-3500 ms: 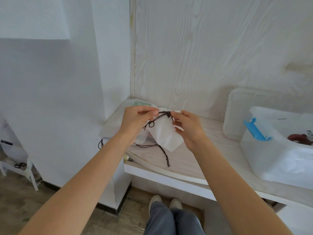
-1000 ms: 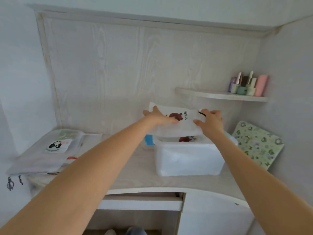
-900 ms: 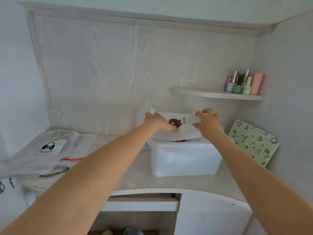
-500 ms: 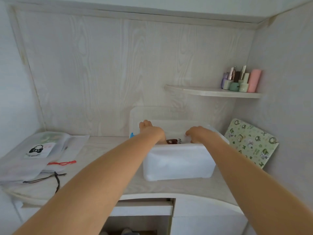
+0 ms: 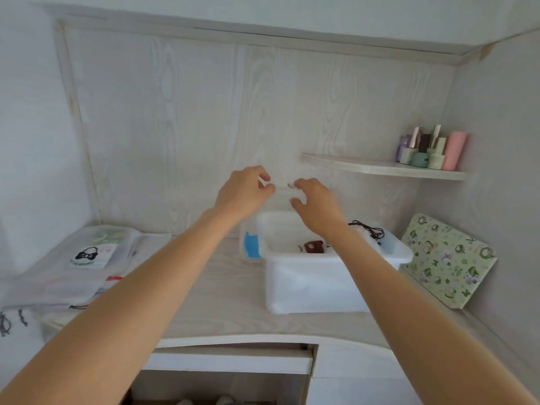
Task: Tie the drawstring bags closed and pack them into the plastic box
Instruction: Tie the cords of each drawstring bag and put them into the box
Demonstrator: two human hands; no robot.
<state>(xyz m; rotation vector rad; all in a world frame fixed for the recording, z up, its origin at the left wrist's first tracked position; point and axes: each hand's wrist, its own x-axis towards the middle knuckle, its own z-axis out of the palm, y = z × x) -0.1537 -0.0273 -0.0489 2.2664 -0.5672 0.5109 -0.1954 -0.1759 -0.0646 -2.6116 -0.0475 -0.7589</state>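
On the pale wood desk [image 5: 210,290], a white plastic box [image 5: 318,285] holds a drawstring bag [image 5: 314,246]; left hand [image 5: 244,192] and right hand [image 5: 317,204] hover above, fingers loose, holding nothing.

Both hands, left [image 5: 244,192] and right [image 5: 316,204], are now lifted empty above the translucent white plastic box [image 5: 321,280]; the white drawstring bag [image 5: 314,246] lies inside.
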